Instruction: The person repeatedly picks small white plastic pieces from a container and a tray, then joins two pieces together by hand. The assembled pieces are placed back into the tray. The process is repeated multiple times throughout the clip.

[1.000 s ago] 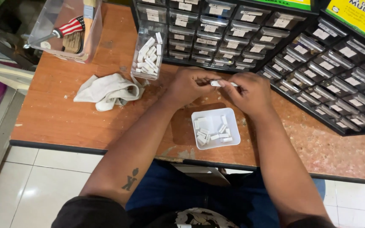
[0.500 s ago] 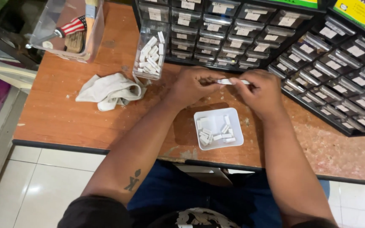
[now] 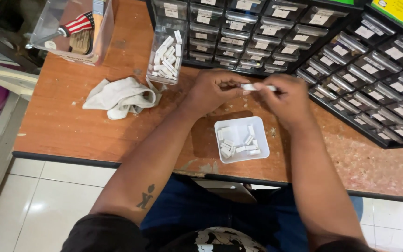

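Observation:
My left hand (image 3: 213,91) and my right hand (image 3: 288,100) meet above the wooden table, both pinching one small white strip-shaped piece (image 3: 256,87) between their fingertips. Just below the hands sits a shallow white square tray (image 3: 261,128) with several small white pieces lying in it. A clear plastic drawer (image 3: 166,50) full of the same white pieces stands upright at the back, left of my left hand.
A crumpled white cloth (image 3: 120,96) lies on the table's left part. Black cabinets of small clear drawers (image 3: 304,42) line the back and right. A clear box (image 3: 68,32) with a striped-handled tool stands at far left. The table's front edge (image 3: 94,160) borders a tiled floor.
Both hands have stayed together over the tray, still working the white piece; they shifted only slightly. The tray and cloth have not moved.

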